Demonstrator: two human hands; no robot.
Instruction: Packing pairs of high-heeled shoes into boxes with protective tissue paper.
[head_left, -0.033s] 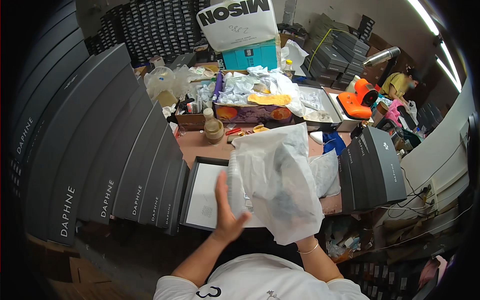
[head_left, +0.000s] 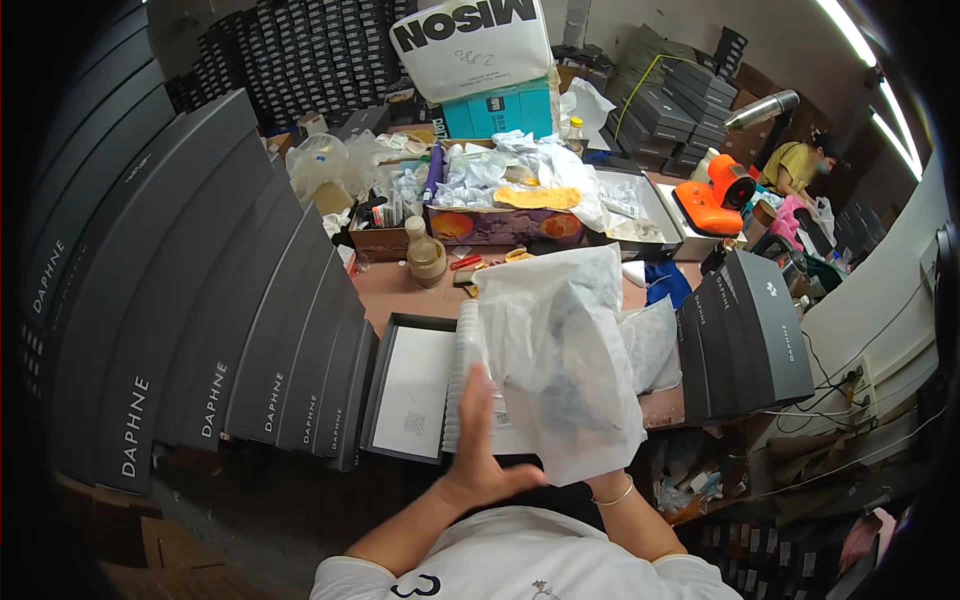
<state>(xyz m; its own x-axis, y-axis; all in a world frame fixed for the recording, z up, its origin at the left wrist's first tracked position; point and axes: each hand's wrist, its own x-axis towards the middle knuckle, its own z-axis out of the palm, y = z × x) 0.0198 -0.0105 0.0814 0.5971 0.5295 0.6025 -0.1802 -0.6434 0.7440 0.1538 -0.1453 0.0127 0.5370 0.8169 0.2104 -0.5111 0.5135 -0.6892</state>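
Observation:
A white translucent bag (head_left: 555,350) stands up in front of me, with a dark shape showing through it; its kind I cannot make out. My right hand (head_left: 608,486) holds the bag from below at its lower right corner, the fingers hidden behind it. Beside the bag's lower left edge is my left hand (head_left: 482,460), open, fingers pointing up and thumb spread toward the bag. Behind the left fingers runs a ribbed, clear plastic strip (head_left: 464,350). Under these lies a dark grey shoebox (head_left: 376,385) with a white sheet (head_left: 415,385) inside.
Dark shoeboxes (head_left: 190,330) are stacked tall on the left, and more boxes (head_left: 745,340) stand right. Another white bag (head_left: 652,345) lies by the right stack. Farther back are a glue bottle (head_left: 425,255), a carton of crumpled paper (head_left: 510,228) and an orange device (head_left: 712,200).
My left hand has moved right and slightly down, closer to the bag, with its thumb spread wider. The bag has shifted only slightly to the right.

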